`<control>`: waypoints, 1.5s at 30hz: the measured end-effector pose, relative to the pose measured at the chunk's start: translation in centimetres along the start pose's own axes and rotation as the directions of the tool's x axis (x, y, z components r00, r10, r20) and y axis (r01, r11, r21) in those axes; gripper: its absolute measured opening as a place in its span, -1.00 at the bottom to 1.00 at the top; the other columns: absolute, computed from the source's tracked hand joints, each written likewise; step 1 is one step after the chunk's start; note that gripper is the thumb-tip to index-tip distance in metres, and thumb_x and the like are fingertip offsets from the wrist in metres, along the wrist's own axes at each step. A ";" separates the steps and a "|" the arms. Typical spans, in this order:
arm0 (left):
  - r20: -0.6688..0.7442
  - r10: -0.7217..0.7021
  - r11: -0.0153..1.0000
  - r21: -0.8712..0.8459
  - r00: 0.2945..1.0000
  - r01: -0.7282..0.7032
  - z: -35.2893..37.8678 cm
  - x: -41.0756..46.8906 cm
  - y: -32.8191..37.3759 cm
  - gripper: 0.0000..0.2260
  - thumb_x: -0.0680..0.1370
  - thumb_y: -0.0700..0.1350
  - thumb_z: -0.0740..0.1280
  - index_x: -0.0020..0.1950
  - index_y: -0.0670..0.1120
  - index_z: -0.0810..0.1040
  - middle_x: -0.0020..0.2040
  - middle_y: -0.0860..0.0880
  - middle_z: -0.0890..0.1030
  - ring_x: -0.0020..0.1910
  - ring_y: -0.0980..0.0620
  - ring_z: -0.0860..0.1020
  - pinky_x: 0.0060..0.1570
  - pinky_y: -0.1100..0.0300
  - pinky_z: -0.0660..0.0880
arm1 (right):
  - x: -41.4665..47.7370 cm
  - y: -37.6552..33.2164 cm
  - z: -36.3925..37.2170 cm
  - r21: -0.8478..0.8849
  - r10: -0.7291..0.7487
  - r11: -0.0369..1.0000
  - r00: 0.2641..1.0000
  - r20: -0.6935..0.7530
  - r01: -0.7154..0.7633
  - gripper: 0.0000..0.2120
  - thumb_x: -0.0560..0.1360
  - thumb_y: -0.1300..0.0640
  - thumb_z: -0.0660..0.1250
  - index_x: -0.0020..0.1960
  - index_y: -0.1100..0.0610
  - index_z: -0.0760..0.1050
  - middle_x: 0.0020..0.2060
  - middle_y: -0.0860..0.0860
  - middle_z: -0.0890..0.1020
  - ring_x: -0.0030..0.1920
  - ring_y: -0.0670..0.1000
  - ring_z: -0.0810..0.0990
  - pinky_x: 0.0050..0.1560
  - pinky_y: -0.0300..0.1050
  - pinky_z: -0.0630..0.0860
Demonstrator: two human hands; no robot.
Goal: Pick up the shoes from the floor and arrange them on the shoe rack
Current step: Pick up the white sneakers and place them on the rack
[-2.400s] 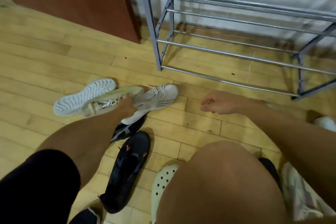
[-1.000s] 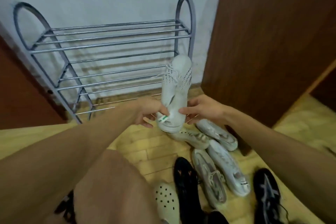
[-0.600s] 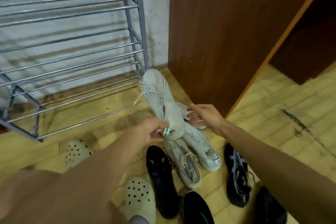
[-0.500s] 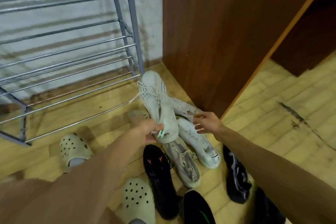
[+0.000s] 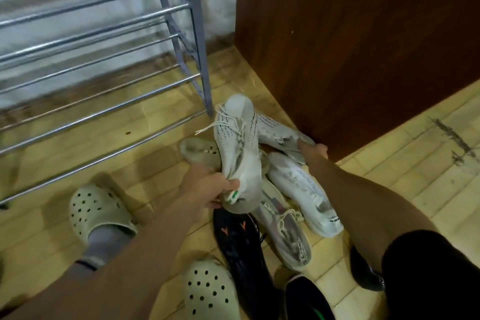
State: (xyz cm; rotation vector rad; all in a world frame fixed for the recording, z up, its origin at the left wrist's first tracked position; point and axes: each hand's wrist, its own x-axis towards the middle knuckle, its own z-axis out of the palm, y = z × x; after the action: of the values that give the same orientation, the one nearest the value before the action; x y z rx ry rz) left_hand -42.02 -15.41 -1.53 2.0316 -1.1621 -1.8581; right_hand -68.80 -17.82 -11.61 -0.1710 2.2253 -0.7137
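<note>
Head: left hand grips white sneaker.

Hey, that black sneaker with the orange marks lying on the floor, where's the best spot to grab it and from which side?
Probably by the heel collar of the black sneaker, coming down from above at the near end. It lies sole-down with its toe pointing away toward the pile, and the held white sneaker in the left hand hangs over that toe, so the near heel end looks freer.
</note>
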 end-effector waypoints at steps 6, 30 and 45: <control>0.019 -0.051 0.999 -0.020 0.999 0.051 -0.7 1.1 -0.4 -0.86 0.43 -0.16 0.47 -0.21 -0.02 0.52 -0.10 -0.08 0.64 -0.13 -0.04 0.59 -0.15 0.07 0.56 | 1.0 0.3 -0.7 -0.151 -0.013 0.988 0.998 0.059 0.022 -0.19 0.31 -0.02 0.51 0.42 0.28 0.28 0.34 0.25 0.41 0.30 0.25 0.45 0.26 0.11 0.45; -0.135 -0.185 0.926 -0.354 0.973 0.127 -2.2 -4.9 -1.0 -0.65 0.54 -0.28 0.34 0.32 -0.29 0.44 0.32 -0.21 0.46 0.21 -0.13 0.49 0.20 -0.03 0.50 | -11.5 -2.4 -3.0 0.153 -0.215 0.974 0.877 0.430 0.165 -0.62 0.42 0.23 0.48 0.13 0.41 0.48 0.11 0.19 0.53 -0.12 0.11 0.63 -0.07 0.11 0.66; -0.412 -0.171 0.856 -0.512 0.895 -0.073 -13.7 10.3 1.3 -0.62 0.39 -0.31 0.49 0.16 -0.35 0.52 0.08 -0.31 0.62 -0.19 -0.17 0.61 -0.35 0.01 0.62 | -11.2 -8.2 17.8 0.240 -0.099 0.969 0.788 0.608 -0.064 -0.79 0.43 0.24 0.47 -0.05 0.30 0.48 -0.14 0.14 0.61 -0.26 0.06 0.60 -0.13 0.04 0.62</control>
State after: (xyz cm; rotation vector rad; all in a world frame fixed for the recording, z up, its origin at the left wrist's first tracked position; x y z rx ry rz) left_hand -30.95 -27.83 -5.77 2.0069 -0.4244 -1.3936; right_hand -49.16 -28.71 -9.59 -0.2584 1.4920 -0.8027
